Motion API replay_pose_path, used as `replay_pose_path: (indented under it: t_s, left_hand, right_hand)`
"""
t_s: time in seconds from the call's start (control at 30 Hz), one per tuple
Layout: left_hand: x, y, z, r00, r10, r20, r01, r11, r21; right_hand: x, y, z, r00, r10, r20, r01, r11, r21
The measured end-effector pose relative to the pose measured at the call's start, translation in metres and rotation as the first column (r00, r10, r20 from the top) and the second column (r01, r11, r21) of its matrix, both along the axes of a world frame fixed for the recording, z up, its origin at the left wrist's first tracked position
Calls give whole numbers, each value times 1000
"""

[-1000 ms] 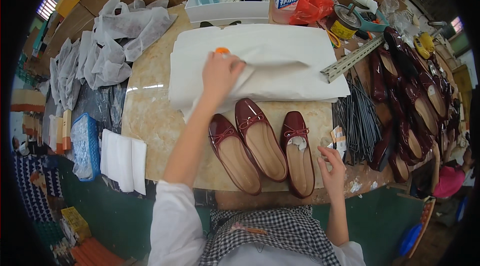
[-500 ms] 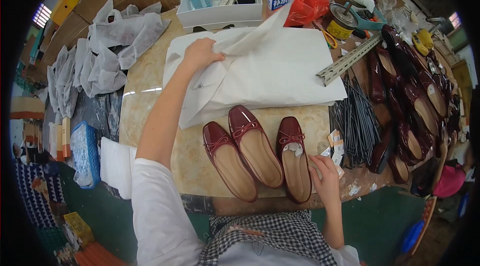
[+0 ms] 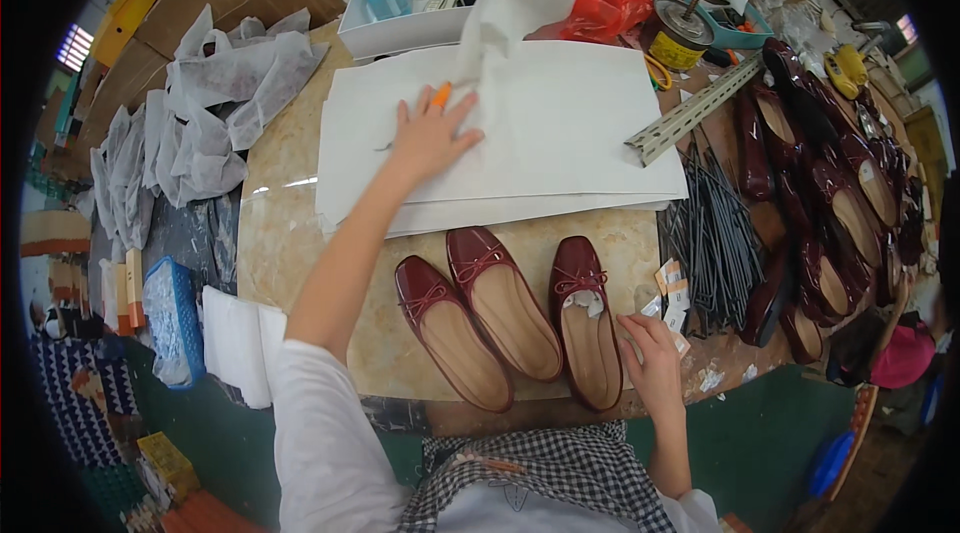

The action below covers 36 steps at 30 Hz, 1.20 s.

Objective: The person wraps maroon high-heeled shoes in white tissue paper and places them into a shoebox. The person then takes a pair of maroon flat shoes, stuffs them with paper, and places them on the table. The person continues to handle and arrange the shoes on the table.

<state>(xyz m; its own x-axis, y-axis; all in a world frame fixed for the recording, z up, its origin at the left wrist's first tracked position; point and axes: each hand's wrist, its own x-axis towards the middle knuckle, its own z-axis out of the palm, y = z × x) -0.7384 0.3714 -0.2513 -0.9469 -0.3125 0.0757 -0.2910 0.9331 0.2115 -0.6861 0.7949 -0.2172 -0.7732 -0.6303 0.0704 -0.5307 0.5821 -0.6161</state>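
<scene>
My left hand point(image 3: 432, 140) lies spread on a stack of white paper sheets point(image 3: 570, 123), holding nothing. Something orange point(image 3: 441, 94) shows at one of its fingertips; I cannot make out what it is. Beyond that hand, a loose white sheet point(image 3: 520, 8) curls up over the stack's far edge. Nearer me are three dark red patent flats with bows: a left one point(image 3: 460, 343), a middle one point(image 3: 510, 308) and a right one point(image 3: 590, 338) with white paper in its toe. Beside the right flat is my right hand point(image 3: 653, 358), fingers lightly bent and apart, with nothing visible in them.
A slotted metal angle bar point(image 3: 690, 113) overlaps the stack's right edge. Dark thin rods point(image 3: 715, 233) and piled dark red shoes point(image 3: 840, 198) lie to the right. At the back stand a white box point(image 3: 410, 28), red plastic bag point(image 3: 610, 3) and can point(image 3: 678, 33). White fabric bags point(image 3: 220, 83) lie left.
My left hand has let go of the lifted sheet and moved right, now spread on the stack. The sheet has swung toward the far edge. My right hand and the flats stay nearly in place.
</scene>
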Motion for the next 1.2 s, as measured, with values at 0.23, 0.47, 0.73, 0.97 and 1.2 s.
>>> replay_pose_path:
  t_s: [0.23,0.47,0.73,0.97,1.2]
  left_hand:
    - [32,55,34,979,170,-115,-105,896,431]
    - [-1,-14,-20,875,423,-234,-477,832,-282]
    - [19,24,9,844,225,-488,-282,958,-47]
    - [149,249,75,441,-841,-312,893,446,62]
    - [180,217,73,744,47,-666,517,591,619]
  right_hand:
    - [2,-12,8,998,47,-32,-48,998,-34]
    - [14,-2,11,999,29,-43,-30,999,-34]
    - [17,-9,27,980,144,140,-112,970,-215]
    - [0,-41,19,246,277,929,753,550,-363]
    - [37,-72,36,-48,257,965,364,904,-223]
